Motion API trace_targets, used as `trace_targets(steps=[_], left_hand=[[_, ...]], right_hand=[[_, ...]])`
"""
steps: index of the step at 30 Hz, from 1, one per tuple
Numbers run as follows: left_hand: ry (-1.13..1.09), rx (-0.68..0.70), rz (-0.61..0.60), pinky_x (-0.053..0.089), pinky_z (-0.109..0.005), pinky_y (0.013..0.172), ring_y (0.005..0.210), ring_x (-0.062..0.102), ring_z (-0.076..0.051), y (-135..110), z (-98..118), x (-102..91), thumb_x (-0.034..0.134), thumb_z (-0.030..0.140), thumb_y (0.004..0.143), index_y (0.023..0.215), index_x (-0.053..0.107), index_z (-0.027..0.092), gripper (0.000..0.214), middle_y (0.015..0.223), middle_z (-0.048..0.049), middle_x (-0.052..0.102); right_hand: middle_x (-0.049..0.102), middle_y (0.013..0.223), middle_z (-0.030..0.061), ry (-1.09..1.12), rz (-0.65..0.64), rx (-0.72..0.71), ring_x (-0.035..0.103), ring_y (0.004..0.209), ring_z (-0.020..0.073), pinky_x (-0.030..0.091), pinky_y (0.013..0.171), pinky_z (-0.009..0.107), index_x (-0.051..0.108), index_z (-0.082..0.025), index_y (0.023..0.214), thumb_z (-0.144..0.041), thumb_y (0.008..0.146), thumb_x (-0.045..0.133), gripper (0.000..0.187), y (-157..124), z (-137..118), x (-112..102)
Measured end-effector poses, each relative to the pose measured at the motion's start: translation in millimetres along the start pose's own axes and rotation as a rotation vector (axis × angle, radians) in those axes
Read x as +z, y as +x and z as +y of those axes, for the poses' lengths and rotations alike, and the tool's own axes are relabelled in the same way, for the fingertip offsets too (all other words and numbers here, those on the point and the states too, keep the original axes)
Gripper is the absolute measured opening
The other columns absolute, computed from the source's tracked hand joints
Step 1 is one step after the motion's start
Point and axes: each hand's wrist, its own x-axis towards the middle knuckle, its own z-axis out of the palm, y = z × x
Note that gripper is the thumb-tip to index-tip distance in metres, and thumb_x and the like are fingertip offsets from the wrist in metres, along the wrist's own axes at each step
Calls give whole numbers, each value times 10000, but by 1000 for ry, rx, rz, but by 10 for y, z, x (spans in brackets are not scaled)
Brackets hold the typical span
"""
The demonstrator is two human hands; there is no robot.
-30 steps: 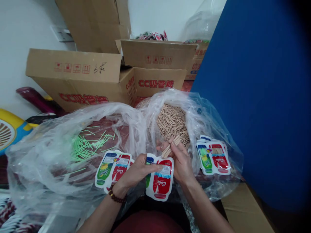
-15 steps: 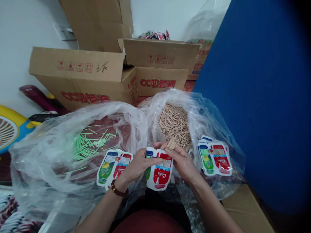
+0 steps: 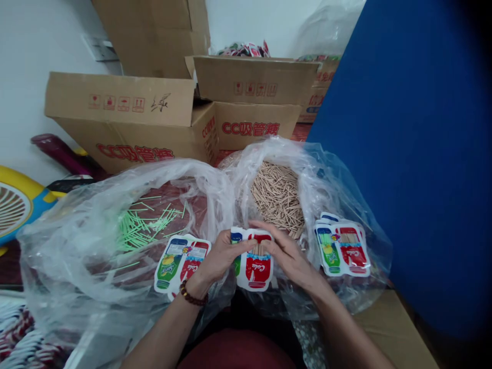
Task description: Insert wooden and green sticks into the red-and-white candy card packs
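Between both bags (image 3: 215, 205), held pouch (image 3: 255, 261)

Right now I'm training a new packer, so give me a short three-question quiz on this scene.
1. True or false: both hands touch the red pouch.
2. Which bag holds the tan sticks: A, the one by the left hand, or B, the one by the right hand?
3. What colour are the sticks in the other bag?

Key: 1 true; 2 B; 3 green.

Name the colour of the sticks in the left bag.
Light green sticks, seen best in the head view.
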Motion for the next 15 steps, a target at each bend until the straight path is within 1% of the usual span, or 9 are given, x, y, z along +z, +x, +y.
trace_targets(steps=[2, 3, 5, 7, 10, 13, 15], left_hand=[[-9, 11, 16, 448, -245, 631, 611, 592, -131, 12, 3, -11, 761, 285, 699, 749, 693, 120, 185, 681, -9, 688], [-5, 12, 20, 446, -246, 628, 608, 587, -130, 18, 5, -18, 763, 283, 697, 751, 688, 116, 191, 676, -7, 680], [14, 3, 29, 439, -242, 609, 595, 572, -123, 27, 7, -35, 768, 282, 688, 742, 670, 111, 204, 665, -3, 660], [22, 4, 50, 432, -232, 600, 593, 557, -113, 30, 12, -52, 775, 273, 676, 726, 637, 120, 212, 660, 10, 637], [28, -3, 46, 429, -217, 616, 634, 554, -107, 19, 49, -83, 784, 240, 655, 779, 591, 147, 248, 697, 26, 615], [69, -41, -3, 421, -200, 610, 643, 543, -97, 1, 119, -113, 782, 210, 642, 871, 577, 163, 311, 734, 34, 602], [102, -50, -27, 417, -196, 599, 631, 534, -94, -6, 155, -127, 777, 198, 635, 876, 584, 157, 311, 735, 34, 593]], right_hand=[[646, 1176, 11, 158, 48, 91, 594, 1078, 192, 459, 939, 344, 560, -307, 1237, -294, 836, 619, 405, -5, 72, 15], [669, 1117, 3, 237, 50, 140, 623, 1009, 180, 489, 881, 321, 578, -302, 1200, -291, 807, 656, 401, -10, 113, 33], [701, 1015, -6, 346, 15, 229, 652, 907, 166, 514, 812, 297, 628, -273, 1101, -275, 746, 719, 367, -27, 193, 84], [719, 947, -7, 398, 10, 289, 665, 850, 164, 522, 792, 300, 663, -244, 1033, -265, 708, 749, 337, -45, 246, 139], [734, 886, -3, 450, 78, 325, 678, 773, 170, 538, 748, 314, 684, -227, 996, -271, 675, 769, 335, -57, 259, 187], [742, 888, 5, 455, 120, 314, 683, 752, 175, 544, 725, 314, 703, -220, 955, -270, 650, 783, 319, -47, 224, 187], [744, 892, 6, 439, 135, 312, 684, 748, 177, 546, 716, 313, 711, -222, 943, -267, 640, 790, 317, -36, 198, 179]])
